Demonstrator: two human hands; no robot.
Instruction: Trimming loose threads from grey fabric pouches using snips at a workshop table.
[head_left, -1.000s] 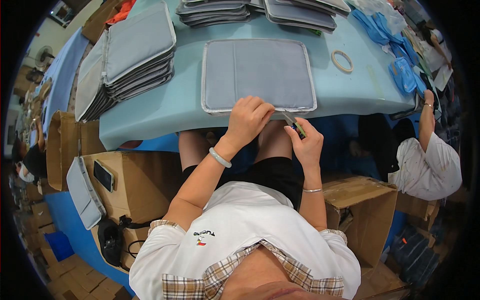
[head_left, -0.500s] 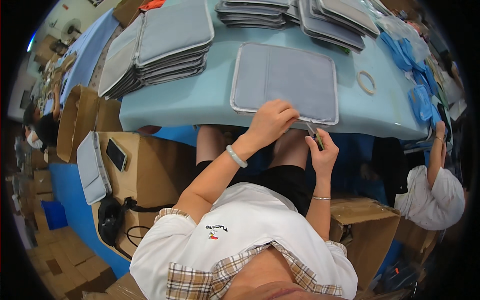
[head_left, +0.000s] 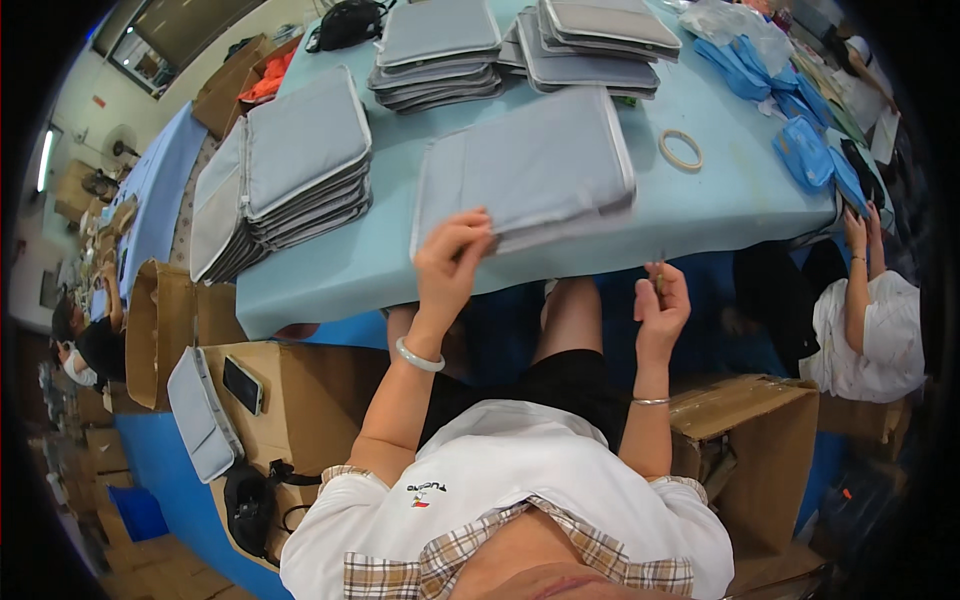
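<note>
A flat grey padded laptop sleeve (head_left: 530,160) with pale edging lies at an angle near the table's front edge, its near right edge blurred and seemingly lifted. At its near left corner my left hand (head_left: 452,262) has thumb and fingers pinched together on the edge. My right hand (head_left: 663,308) is apart from the sleeve, in front of the table edge. Its closed fingers hold small snips (head_left: 658,268), mostly hidden, with the metal tip pointing up.
Stacks of grey sleeves (head_left: 308,150) stand on the pale blue-covered table (head_left: 720,215), left and at the back. A tape roll (head_left: 681,150) and blue fabric pieces (head_left: 803,153) lie rightward. Cardboard boxes (head_left: 745,415) flank me; a phone (head_left: 242,385) rests on the left one. A co-worker (head_left: 868,330) sits at right.
The sleeve has turned and lifted at its near right. My left hand has moved left along its near edge. My right hand with the snips has drawn away from the sleeve. The view has shifted.
</note>
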